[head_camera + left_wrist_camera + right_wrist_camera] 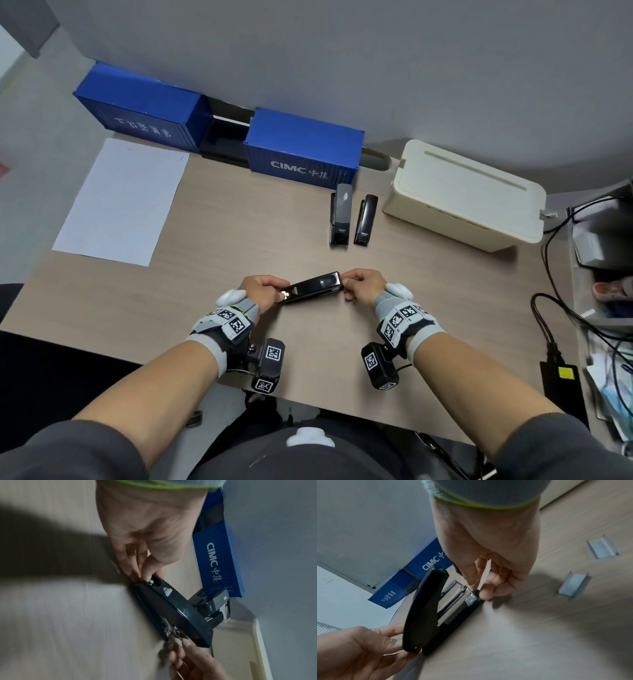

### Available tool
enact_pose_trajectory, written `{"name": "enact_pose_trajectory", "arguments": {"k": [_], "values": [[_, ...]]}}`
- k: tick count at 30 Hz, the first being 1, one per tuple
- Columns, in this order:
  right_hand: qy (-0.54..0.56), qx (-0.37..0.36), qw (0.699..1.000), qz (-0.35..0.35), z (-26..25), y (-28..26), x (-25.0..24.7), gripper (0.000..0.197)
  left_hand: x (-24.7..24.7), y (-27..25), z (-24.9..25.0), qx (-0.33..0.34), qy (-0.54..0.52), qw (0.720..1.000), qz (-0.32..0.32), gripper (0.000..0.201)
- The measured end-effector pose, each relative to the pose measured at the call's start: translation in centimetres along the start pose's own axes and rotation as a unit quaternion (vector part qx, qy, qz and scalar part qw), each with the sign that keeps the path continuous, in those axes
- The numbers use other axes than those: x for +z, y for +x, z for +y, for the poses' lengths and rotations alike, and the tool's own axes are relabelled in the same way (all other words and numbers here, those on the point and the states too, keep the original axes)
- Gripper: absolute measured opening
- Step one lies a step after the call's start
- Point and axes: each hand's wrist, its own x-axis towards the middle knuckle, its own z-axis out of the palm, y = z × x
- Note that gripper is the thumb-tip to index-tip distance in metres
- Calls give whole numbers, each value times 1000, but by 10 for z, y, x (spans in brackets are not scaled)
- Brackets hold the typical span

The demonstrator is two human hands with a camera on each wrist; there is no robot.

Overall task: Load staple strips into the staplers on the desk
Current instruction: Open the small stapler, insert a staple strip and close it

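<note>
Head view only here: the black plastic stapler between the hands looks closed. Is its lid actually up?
Observer: Yes. The right wrist view shows the black plastic stapler with its lid lifted off the shiny metal magazine.
Reviewer: Any staples around?
Observer: Two silver staple strips lie loose on the wooden desk, apart from the stapler, beside the right hand.
Reviewer: What is the left hand doing?
Observer: The left hand pinches the stapler's hinge end.

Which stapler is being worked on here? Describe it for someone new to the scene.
On the wooden desk, find the blue CIMC box. Two staplers stand beside it untouched. The black stapler nearer the person lies crosswise, gripped at both ends.
</note>
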Motion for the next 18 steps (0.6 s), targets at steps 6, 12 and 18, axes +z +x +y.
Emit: {"name": "enact_pose_trajectory", "arguments": {"k": [6,12,18], "values": [[19,-4,1000,5,-2,-1,-1,25,-4,-4,2,-34,-52,996,-58,36],[11,-1,1000,3,-3,0,-1,23,-1,-12,8,-46,-93,992,-77,25],[0,-5,1000,-4,-2,1,-3,24,3,-9,9,-23,-11,1000,-14,22]]}}
